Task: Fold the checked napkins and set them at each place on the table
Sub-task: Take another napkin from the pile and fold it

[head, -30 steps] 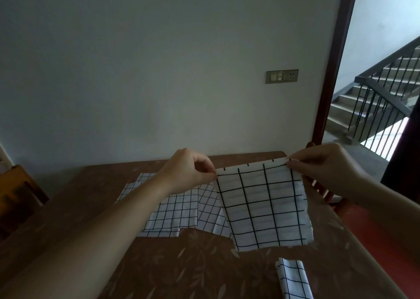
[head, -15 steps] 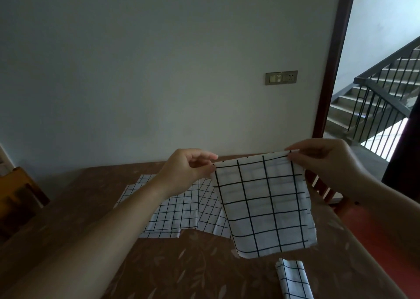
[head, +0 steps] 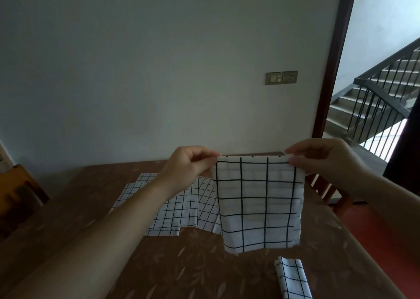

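**Napkin held up over the table**

At the far left a wooden chair [head: 18, 192] stands by the brown table [head: 181, 271]. Flat napkins [head: 179, 210] lie spread on the table, partly behind the left forearm. The left hand [head: 188, 164] is closed in a pinch, thumb against fingers, on the top left corner of a checked napkin [head: 259, 205]. That napkin hangs in the air above the table, its top edge level, its bottom edge free. The right hand [head: 322, 160] pinches the top right corner the same way. Below it, near the table's front edge, lies a folded napkin [head: 292, 278]. A stairway [head: 381, 94] shows through the doorway on the right.
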A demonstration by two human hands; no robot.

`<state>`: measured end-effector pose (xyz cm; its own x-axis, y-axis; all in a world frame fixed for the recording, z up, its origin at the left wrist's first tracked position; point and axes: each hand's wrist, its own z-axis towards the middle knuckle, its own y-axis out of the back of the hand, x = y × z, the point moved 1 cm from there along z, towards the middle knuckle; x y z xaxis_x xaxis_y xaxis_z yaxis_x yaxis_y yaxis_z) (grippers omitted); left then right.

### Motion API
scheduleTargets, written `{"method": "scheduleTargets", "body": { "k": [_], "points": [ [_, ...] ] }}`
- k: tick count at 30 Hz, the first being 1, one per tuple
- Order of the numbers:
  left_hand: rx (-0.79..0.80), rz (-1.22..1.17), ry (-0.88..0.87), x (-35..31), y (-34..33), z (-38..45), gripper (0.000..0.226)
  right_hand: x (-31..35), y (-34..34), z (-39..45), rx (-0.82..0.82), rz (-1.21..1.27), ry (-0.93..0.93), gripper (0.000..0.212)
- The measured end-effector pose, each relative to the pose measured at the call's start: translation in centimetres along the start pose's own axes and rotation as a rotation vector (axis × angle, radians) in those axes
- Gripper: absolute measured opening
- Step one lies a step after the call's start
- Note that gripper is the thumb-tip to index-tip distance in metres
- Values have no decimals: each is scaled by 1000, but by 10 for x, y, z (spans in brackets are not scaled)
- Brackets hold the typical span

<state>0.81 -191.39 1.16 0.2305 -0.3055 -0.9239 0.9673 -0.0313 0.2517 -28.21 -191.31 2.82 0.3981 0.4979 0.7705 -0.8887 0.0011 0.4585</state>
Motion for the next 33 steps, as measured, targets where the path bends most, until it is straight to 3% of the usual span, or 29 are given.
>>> {"method": "scheduleTargets", "body": {
  "k": [4,6,9,11,20,27,33],
  "points": [
    [-65,-96,-23,2,0,0,25,-5,-2,-1,48,-110,-2,8],
    [-80,-43,-65,2,-3,-1,28,-3,-10,-1,122,-278,9,5],
    [-26,1,-114,-2,-16,-2,30,7,-43,8,236,-458,66,40],
    [15,12,-129,-5,-23,-2,30,16,-71,15,255,-477,131,47],
    [-108,50,-174,3,-14,-15,17,27,-101,28,93,-397,341,43],
    [-9,95,-133,18,-2,-27,9,35,-81,39,40,-383,383,44],
    [229,209,19,35,28,-38,15,35,-50,47,-23,-365,327,45]
  ]
}}
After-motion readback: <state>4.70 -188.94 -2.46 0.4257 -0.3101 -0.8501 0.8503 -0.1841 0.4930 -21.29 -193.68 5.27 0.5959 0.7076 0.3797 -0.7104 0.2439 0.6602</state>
